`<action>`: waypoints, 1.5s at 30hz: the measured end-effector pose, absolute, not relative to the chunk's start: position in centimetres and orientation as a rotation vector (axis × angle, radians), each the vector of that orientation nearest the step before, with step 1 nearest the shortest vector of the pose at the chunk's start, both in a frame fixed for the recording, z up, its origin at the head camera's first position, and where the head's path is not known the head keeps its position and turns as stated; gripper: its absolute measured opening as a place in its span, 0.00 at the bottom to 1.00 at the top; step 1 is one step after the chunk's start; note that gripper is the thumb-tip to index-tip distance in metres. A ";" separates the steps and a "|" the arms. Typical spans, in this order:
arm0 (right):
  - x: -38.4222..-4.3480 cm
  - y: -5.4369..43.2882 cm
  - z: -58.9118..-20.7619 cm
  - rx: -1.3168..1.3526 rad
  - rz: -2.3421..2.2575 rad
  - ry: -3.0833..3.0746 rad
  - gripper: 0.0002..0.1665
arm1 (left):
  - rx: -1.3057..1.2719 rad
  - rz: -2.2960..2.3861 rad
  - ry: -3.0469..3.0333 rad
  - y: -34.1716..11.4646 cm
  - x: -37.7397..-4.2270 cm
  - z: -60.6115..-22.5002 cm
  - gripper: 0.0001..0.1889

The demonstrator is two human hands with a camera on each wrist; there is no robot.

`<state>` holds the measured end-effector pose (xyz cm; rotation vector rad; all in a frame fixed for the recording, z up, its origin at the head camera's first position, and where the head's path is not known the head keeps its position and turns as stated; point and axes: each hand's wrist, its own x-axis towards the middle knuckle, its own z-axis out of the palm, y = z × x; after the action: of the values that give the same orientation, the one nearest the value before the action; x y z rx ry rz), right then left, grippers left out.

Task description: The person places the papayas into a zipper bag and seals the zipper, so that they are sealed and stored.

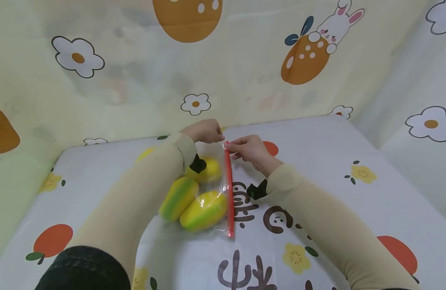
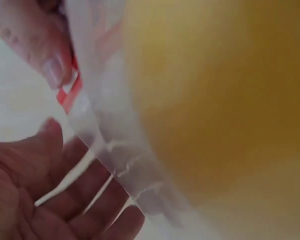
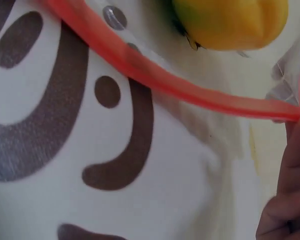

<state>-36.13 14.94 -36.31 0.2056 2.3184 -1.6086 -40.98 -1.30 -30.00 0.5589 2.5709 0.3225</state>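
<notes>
A clear zip bag (image 1: 212, 233) with a red closure strip (image 1: 229, 193) lies on the table, strip toward the right. Inside are three yellow-and-green fruits (image 1: 204, 210) that look like mangoes or papayas. My right hand (image 1: 252, 152) pinches the far end of the red strip between thumb and fingers. Beyond the bag's far edge is my left hand (image 1: 205, 131). In the left wrist view, the left hand (image 2: 49, 185) has its thumb apart from its loosely extended fingers, which lie against the bag's edge, partly seen through the plastic.
A white printed cloth (image 1: 328, 165) with fruit, flower and letter prints covers the table. Behind it rises a patterned cloth backdrop (image 1: 241, 80), close beyond the hands. Another cloth side (image 1: 400, 80) stands at the right.
</notes>
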 end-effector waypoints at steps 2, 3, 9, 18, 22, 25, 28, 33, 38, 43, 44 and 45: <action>-35.9 14.6 -36.4 0.210 -1.616 2.320 0.20 | 0.503 0.398 2.493 -1.6 -41.1 -30.0 0.18; -35.8 14.5 -36.4 0.207 -1.619 2.324 0.20 | 0.472 0.439 2.458 -1.7 -41.2 -30.0 0.17; -35.7 14.3 -36.2 0.178 -1.619 2.360 0.18 | 0.437 0.560 2.383 -2.1 -41.5 -30.1 0.14; -35.9 14.4 -35.9 0.198 -1.656 2.307 0.18 | 0.531 0.544 2.474 -2.0 -41.4 -30.8 0.11; -35.8 14.5 -35.7 0.203 -1.655 2.295 0.18 | 0.498 0.558 2.506 -1.6 -41.3 -30.9 0.11; -35.6 14.5 -35.6 0.206 -1.641 2.287 0.18 | 0.486 0.582 2.539 -1.5 -41.2 -31.0 0.11; -35.2 14.5 -35.8 0.200 -1.610 2.274 0.18 | 0.472 0.636 2.594 -1.6 -41.0 -31.1 0.12; -34.2 14.4 -36.2 0.155 -1.568 2.273 0.18 | 0.448 0.718 2.642 -2.2 -41.0 -31.4 0.13; -32.8 14.6 -36.8 0.085 -1.523 2.303 0.16 | 0.434 0.712 2.654 -2.7 -41.4 -31.9 0.14; -30.9 14.8 -37.2 0.060 -1.477 2.332 0.14 | 0.419 0.702 2.714 -3.5 -42.0 -32.1 0.15; -30.5 14.9 -37.2 0.061 -1.467 2.335 0.14 | 0.407 0.714 2.717 -3.6 -42.0 -32.1 0.15; -30.2 15.0 -37.2 0.060 -1.452 2.346 0.14 | 0.394 0.724 2.719 -3.7 -42.1 -32.1 0.15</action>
<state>-30.19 15.01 -37.17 0.0598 2.3458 -1.4522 -42.11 -3.70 -32.07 0.3942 2.7187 0.7244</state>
